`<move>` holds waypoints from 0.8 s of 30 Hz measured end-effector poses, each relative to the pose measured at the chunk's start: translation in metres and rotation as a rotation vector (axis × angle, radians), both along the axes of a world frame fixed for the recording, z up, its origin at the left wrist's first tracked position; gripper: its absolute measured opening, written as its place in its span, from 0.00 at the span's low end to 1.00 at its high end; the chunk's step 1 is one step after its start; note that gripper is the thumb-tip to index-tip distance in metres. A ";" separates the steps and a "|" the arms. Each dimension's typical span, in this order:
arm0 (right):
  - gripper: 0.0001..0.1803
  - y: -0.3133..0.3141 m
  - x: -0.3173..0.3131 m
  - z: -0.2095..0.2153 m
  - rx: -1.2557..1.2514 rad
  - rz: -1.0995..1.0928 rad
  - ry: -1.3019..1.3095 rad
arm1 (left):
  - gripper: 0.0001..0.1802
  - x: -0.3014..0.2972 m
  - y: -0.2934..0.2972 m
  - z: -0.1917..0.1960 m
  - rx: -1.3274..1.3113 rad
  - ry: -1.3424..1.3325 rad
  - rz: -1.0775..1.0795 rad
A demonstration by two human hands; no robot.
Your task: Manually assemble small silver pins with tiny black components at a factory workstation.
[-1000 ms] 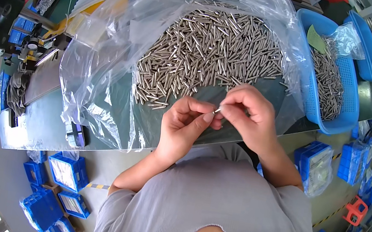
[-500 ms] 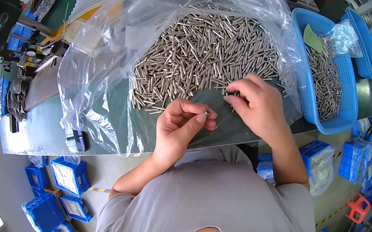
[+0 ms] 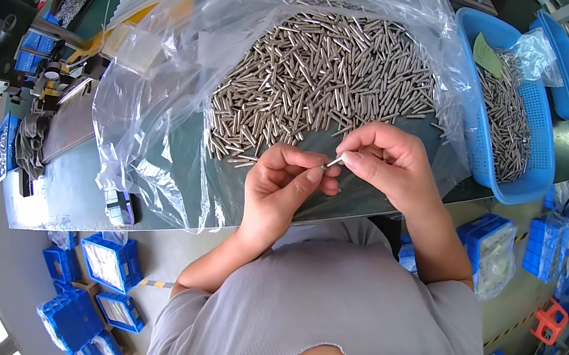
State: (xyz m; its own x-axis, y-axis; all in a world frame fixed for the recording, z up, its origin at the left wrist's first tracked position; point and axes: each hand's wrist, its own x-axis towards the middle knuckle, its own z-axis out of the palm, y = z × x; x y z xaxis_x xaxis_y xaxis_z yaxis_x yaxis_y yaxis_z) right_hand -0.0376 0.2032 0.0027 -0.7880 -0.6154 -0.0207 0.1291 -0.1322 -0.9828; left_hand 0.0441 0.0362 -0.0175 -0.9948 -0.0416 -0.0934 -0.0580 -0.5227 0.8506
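Just in front of a large pile of slim metal pins (image 3: 325, 71), my two hands meet over the dark green tabletop. The fingertips of my right hand (image 3: 395, 170) pinch one silvery metal pin (image 3: 335, 161), tilted with its lower end toward the left hand. Thumb and forefinger of my left hand (image 3: 277, 184) are closed on a small metal piece (image 3: 324, 167), mostly hidden by the fingers. Pin and piece touch or nearly touch; whether one is inside the other I cannot tell. The pile lies on a clear plastic bag (image 3: 169, 147).
At the right, a blue basket (image 3: 533, 187) holds more metal pins and a green tag (image 3: 487, 57). Another blue basket (image 3: 566, 89) stands behind it. Bench equipment (image 3: 46, 70) is at the left. Blue crates (image 3: 108, 265) sit on the floor, and a red stool (image 3: 549, 321) stands at the right.
My right hand has left the pile's near edge and come toward my left hand, bringing a pin. The left hand still pinches the small piece.
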 end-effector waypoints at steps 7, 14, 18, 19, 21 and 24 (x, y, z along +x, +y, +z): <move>0.05 -0.006 0.006 -0.003 -0.069 -0.029 -0.014 | 0.04 0.001 0.000 -0.002 0.001 0.031 -0.004; 0.04 -0.006 0.007 -0.006 0.006 -0.082 0.144 | 0.04 0.001 -0.001 -0.002 0.015 0.041 -0.014; 0.03 -0.007 0.007 -0.003 0.084 -0.077 0.251 | 0.03 0.002 -0.001 -0.004 0.021 0.053 -0.007; 0.02 -0.007 0.008 -0.002 0.116 -0.061 0.285 | 0.03 0.002 -0.001 -0.004 0.022 0.053 -0.007; 0.04 -0.015 0.016 -0.002 0.093 -0.087 0.250 | 0.03 0.002 -0.001 -0.005 0.015 0.049 0.000; 0.07 -0.014 0.019 0.002 0.150 -0.103 0.382 | 0.02 0.002 -0.001 -0.004 0.020 0.042 0.017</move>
